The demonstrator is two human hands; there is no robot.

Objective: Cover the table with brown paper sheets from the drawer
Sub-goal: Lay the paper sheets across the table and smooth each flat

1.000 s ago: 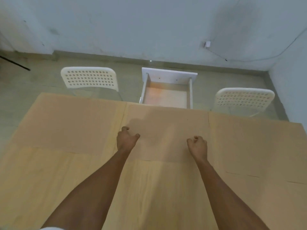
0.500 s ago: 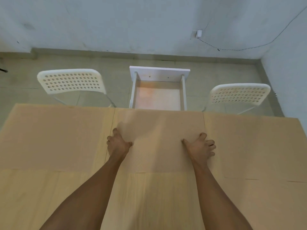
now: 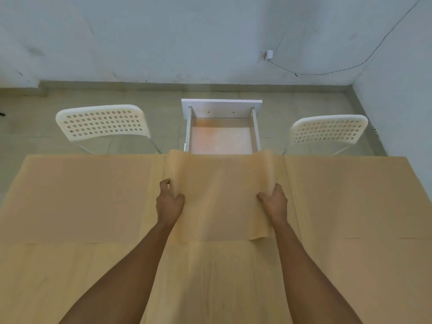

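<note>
Brown paper sheet [image 3: 219, 202], matte and slightly curled at its side edges, lies mid-table before the open white drawer [image 3: 222, 136]. The left hand [image 3: 170, 203] and right hand [image 3: 274, 202] pinch its side edges, lifting them.

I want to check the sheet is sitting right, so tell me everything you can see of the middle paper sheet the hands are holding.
The middle sheet is thin brown paper, plain and roughly rectangular. The left hand and right hand each grip a side edge, which curls upward, so the sheet sags between them. Its far edge reaches the table's far edge in front of the open drawer. Its near edge lies on the table, with the near right corner slightly lifted. Flat sheets lie on either side.
</note>
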